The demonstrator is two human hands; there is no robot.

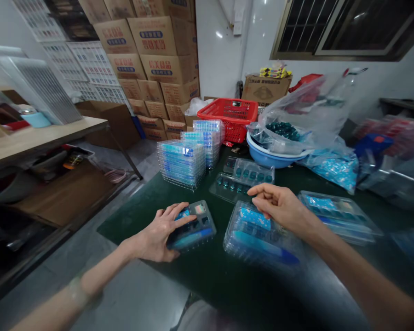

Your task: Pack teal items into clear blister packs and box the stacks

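Dark green desk (200, 276) carried tall stacks of clear plastic trays (181, 163) at its far edge; nearer, the left hand (155, 232) gripped a small blue-filled tray (193, 225), while the right hand (283, 207), half-open, hovered over a loose clear tray (258, 234).

A small clear blister tray (193, 226) of blue packets sits tilted; a larger clear blister tray (258, 235) lies flat

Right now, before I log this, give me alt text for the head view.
Over a dark green table, the left hand grips a small blister tray and the right hand hovers above a larger clear tray. Stacked clear trays and a blue basin stand beyond.
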